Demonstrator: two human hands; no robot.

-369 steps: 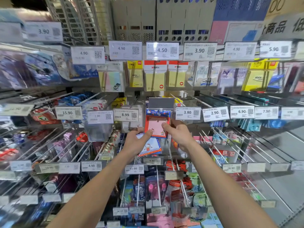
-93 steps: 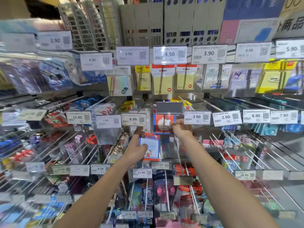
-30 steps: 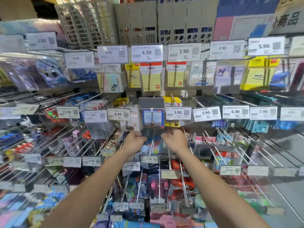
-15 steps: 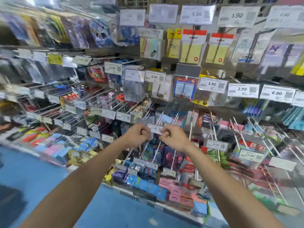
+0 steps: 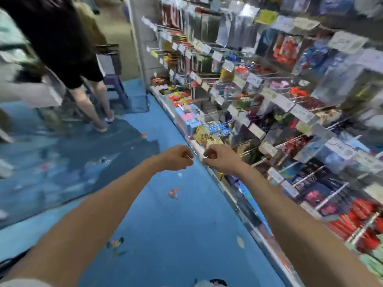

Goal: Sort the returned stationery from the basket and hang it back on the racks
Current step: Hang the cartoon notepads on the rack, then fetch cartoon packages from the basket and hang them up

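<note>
The view is blurred. My left hand [image 5: 177,158] and my right hand [image 5: 217,159] hover close together over the blue floor, right at the bottom edge of the rack [image 5: 269,104]. Both have their fingers curled in, and I see nothing held in either. Packets of stationery hang on the rack's hooks behind white price tags along the right side. A dark basket-like crate [image 5: 109,59] sits on a purple stool [image 5: 115,87] far down the aisle, well beyond my hands.
A person in black shorts and sandals [image 5: 83,65] stands in the aisle at upper left, near the stool. The blue printed floor [image 5: 165,235] runs between me and them. The rack's metal base rail [image 5: 244,206] cuts diagonally to the lower right.
The view has swung left and down, from the hooks to the aisle floor. My hands left the hung blue-edged notepad, came down together and still stay curled.
</note>
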